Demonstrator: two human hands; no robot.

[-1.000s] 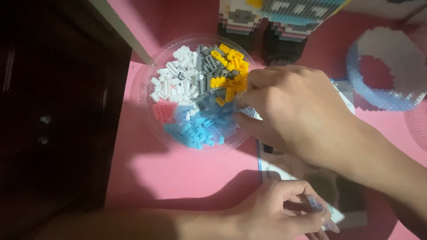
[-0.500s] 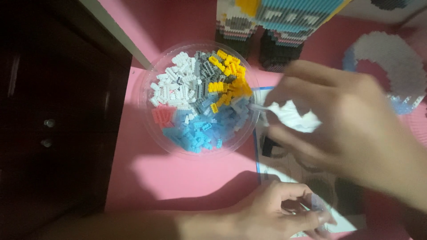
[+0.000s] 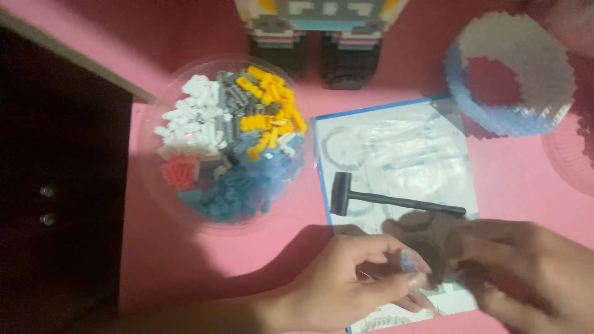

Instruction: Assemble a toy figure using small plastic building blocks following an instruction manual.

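Left hand (image 3: 346, 281) pinching a small blue brick (image 3: 406, 260), right hand (image 3: 526, 272) blurred — grip unclear, beside it — hammer (image 3: 387, 198) on sheet (image 3: 402, 148), brick bowl (image 3: 226, 145) nearby

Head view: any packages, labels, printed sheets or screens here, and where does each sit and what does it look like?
Instruction sheet: flat on the pink surface right of the clear tub, rectangular, white with a blue edge and faint diagrams; a small black hammer lies on it.
No packages, labels or screens show.
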